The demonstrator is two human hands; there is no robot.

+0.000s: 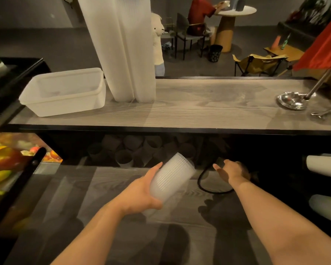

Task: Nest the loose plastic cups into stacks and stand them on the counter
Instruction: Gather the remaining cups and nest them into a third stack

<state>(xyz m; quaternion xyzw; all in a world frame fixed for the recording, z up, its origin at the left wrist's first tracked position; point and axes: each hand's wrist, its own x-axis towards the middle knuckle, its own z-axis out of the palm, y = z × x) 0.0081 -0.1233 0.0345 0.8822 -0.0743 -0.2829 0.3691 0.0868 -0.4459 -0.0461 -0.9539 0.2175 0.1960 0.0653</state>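
Stacks (122, 48) already stand tall on the counter (208, 104), beside a tub (63, 92). Loose cups (134, 150) (dim, uncounted) remain on the shelf beneath. The left hand (141, 194) grips a short nested stack (172, 176), tilted; the right hand (231, 172) reaches toward the shelf, fingers straight and together.

The room is dim, with a grey wall (27, 12) and a dark floor (65, 46). Far behind, a person sits on a dark chair (185, 33) at a round white table (243, 11). A yellow folding chair (260, 65) stands nearer.
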